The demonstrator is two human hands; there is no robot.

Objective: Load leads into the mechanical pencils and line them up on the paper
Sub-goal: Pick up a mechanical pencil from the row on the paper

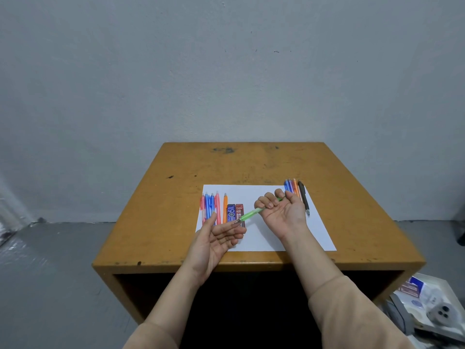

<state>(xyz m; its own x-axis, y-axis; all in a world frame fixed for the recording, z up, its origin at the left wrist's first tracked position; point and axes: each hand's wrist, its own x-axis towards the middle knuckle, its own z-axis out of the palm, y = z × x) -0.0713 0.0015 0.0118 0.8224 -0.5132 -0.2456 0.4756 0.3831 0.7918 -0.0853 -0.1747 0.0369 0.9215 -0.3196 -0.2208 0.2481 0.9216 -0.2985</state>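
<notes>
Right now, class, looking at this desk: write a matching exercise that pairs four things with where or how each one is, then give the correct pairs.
1 green pencil
2 black pencil
3 lead cases
4 left hand

A on the paper, beside the left orange pencil
B open, palm up
C gripped by the right hand
D rightmost of the pencils lying at the paper's right side

Pairs: 1-C, 2-D, 3-A, 4-B

Ten pencils (251, 213), two lead cases (231, 214), one paper (264, 238).
</notes>
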